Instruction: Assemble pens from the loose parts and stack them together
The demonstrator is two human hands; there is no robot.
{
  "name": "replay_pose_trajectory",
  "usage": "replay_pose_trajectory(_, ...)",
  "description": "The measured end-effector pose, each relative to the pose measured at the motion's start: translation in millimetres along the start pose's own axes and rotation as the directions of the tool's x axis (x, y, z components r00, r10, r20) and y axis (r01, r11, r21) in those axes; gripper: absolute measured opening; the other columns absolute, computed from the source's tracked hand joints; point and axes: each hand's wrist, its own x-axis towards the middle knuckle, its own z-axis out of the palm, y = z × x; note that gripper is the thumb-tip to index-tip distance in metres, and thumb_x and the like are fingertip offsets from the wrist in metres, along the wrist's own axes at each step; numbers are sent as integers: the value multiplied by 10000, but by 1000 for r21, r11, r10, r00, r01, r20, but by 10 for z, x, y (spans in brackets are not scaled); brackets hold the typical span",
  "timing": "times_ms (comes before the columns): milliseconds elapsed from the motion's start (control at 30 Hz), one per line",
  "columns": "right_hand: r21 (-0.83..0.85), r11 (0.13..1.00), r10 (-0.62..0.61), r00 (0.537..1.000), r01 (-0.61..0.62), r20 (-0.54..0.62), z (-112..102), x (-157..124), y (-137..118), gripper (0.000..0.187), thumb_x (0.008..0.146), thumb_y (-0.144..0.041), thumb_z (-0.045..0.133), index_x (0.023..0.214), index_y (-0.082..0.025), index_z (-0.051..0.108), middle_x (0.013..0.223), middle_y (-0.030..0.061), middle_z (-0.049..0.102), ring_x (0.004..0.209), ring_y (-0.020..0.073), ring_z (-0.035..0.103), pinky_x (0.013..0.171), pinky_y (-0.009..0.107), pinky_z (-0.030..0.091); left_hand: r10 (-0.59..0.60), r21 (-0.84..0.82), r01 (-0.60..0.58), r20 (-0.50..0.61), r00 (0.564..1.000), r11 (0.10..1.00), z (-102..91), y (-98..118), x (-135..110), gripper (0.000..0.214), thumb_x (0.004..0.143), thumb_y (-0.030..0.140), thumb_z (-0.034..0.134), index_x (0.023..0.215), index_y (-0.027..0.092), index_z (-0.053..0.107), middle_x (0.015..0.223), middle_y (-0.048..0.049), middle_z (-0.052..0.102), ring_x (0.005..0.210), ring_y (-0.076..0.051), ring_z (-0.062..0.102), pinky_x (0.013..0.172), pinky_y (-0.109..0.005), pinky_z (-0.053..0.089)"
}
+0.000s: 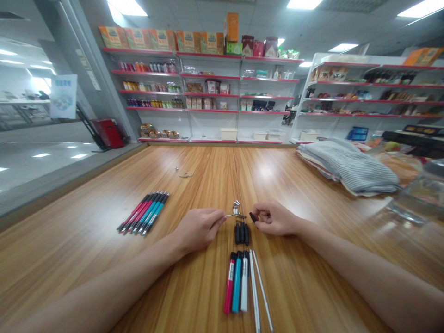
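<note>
My left hand [197, 228] rests on the wooden table [104, 240] and pinches a thin pen refill [231, 214] that points right. My right hand [275, 218] is closed on a small black pen part [253, 217], just right of the refill's tip. Between the hands lie small metal springs and clips [237, 204]. Below them sit three black pen grips [242, 232], then three pen barrels in red, teal and white [237, 282], and two thin white refills [258, 289].
A fanned row of several assembled pens [144, 212] lies to the left. A small wire piece [186, 175] lies farther back. Folded striped cloths [350, 169] and a clear container [416, 196] stand at the right. Store shelves [208, 92] line the back wall.
</note>
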Motion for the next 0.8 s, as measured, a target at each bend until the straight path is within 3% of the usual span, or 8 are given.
replay_pose_trajectory(367,-161,980,-128,991,119,-47,59,21,-64,88,768,-234,583,823,-168,566,483,-99,386,431,54,365,491,172,313,26,46,-28,46,999,999,-18,18,-2,280,972,324,330,852,209,555,763,-7,620,702,-144,601,620,-252,382)
replay_pose_trajectory(800,-140,984,-122,991,114,-53,71,18,-24,75,789,-231,562,827,-168,551,475,-111,349,421,50,334,480,166,309,36,106,-44,72,997,993,-50,12,-2,242,961,301,349,846,215,544,753,2,616,675,-144,593,579,-256,351)
